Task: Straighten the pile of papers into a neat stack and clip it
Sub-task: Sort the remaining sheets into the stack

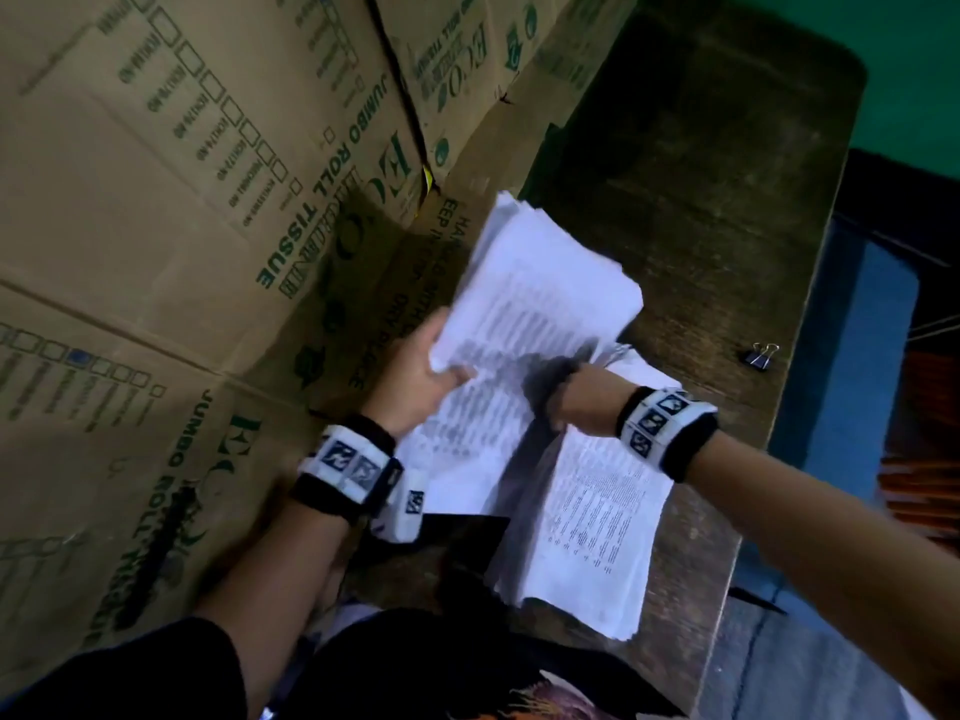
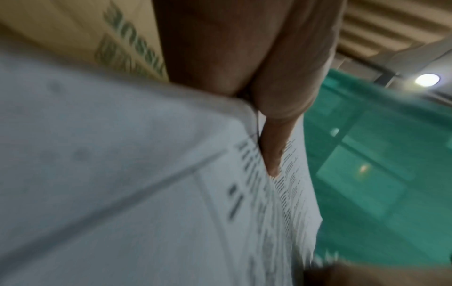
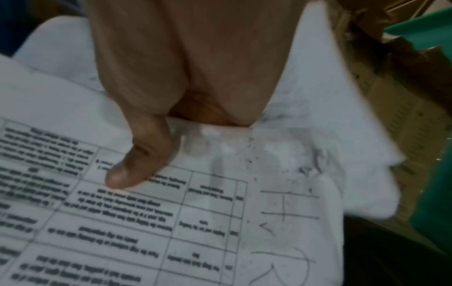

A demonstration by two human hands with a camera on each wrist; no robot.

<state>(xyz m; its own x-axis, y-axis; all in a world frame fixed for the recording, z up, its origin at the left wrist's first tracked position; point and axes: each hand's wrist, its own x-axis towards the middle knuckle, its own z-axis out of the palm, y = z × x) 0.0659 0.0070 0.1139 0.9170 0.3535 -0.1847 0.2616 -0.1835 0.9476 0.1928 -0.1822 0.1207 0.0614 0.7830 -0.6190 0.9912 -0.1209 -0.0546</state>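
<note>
A raised bundle of printed white papers (image 1: 550,283) tilts up over the dark wooden table (image 1: 701,200), gripped at its near left corner by my left hand (image 1: 447,366). In the left wrist view the thumb (image 2: 271,154) lies between sheets of the blurred papers (image 2: 122,174). My right hand (image 1: 558,397) reaches in under that bundle, partly shadowed. Its thumb (image 3: 137,164) presses on a printed sheet (image 3: 195,222) with the fingers beneath, pinching it. More sheets (image 1: 602,517) lie fanned unevenly on the table. A black binder clip (image 1: 761,354) sits alone near the table's right edge.
Large cardboard boxes (image 1: 182,226) printed "JUMBO ROLL TISSUE" stand close along the left and back. The table's right edge (image 1: 779,433) drops to a blue floor. A flat black item (image 1: 467,532) lies under the papers' near corner. A green wall is at the back right.
</note>
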